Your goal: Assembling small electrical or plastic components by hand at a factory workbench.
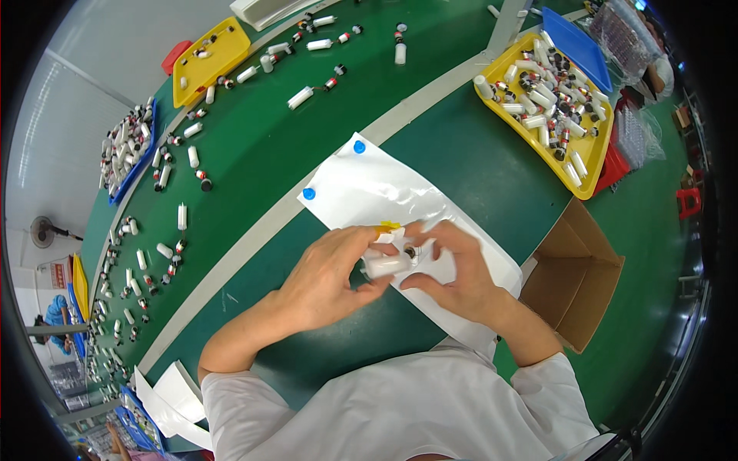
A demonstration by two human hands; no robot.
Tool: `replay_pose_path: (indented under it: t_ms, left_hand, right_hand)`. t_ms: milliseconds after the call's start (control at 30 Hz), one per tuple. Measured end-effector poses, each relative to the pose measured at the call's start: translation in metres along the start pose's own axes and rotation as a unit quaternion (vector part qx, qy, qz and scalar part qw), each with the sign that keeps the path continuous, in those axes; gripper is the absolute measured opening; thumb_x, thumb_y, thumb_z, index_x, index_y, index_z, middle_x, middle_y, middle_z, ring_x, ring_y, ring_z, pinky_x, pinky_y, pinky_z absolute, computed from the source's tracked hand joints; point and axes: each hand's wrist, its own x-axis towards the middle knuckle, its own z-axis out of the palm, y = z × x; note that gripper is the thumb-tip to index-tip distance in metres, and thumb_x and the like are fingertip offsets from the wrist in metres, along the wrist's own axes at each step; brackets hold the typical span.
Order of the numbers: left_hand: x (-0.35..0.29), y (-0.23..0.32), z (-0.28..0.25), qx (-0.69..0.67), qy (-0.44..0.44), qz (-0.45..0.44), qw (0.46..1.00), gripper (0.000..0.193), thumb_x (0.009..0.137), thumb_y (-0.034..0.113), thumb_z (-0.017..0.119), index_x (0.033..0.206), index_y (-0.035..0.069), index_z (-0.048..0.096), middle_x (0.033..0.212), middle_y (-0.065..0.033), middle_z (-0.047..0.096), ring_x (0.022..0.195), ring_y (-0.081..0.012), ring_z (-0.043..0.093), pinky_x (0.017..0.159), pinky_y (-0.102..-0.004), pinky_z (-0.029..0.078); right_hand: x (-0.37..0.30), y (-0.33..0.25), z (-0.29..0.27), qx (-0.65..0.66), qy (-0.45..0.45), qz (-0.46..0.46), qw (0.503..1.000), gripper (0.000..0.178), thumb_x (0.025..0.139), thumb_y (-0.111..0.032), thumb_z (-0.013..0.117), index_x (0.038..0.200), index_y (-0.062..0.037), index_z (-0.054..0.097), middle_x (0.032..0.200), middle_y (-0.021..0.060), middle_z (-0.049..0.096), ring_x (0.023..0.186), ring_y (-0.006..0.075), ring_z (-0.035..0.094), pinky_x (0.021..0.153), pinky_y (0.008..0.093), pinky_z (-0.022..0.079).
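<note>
My left hand [327, 269] is closed around a small white translucent cylinder [387, 266], which lies sideways between thumb and fingers. A dark round end piece [410, 252] shows at its right side. My right hand [461, 269] curves around that end, thumb and fingers apart in a C shape and slightly blurred; I see nothing gripped between them. A small yellow piece [390, 226] with white below it shows at the left fingertips. Both hands are above a white sheet [369, 180], fixed at its far end by two blue round pins [359, 147].
A green conveyor belt [254, 146] with scattered white cylinders curves past at the far left. At right, a yellow tray [592, 173] piled with similar parts lies beside a blue tray [576, 46]. An open cardboard box [573, 269] stands right of my right hand.
</note>
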Motion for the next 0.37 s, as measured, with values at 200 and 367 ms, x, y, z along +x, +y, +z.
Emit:
replay_pose_path:
  t_ms: [200,367]
  left_hand:
    - [0.000,-0.016,0.028,-0.206,0.115,-0.044,0.971,0.048,0.080,0.008,0.079,0.119,-0.001,0.052,0.099,-0.0111,0.069,0.090,-0.0217,0.068,0.076,-0.0322,0.052]
    - [-0.004,-0.020,0.039,-0.189,0.085,-0.072,0.976,0.038,0.087,0.002,0.070,0.121,0.002,0.054,0.105,-0.0127,0.073,0.089,-0.0191,0.072,0.077,-0.0298,0.055]
  right_hand:
    - [0.018,0.000,0.013,0.452,0.068,0.038,0.889,0.069,0.087,0.005,0.066,0.140,-0.0074,0.023,0.107,0.0143,0.063,0.099,0.0193,0.063,0.081,0.0332,0.052]
    - [0.017,0.002,0.018,0.472,0.087,0.082,0.873,0.062,0.092,0.005,0.061,0.140,-0.0081,0.025,0.111,0.0141,0.062,0.105,0.0228,0.062,0.093,0.0348,0.052]
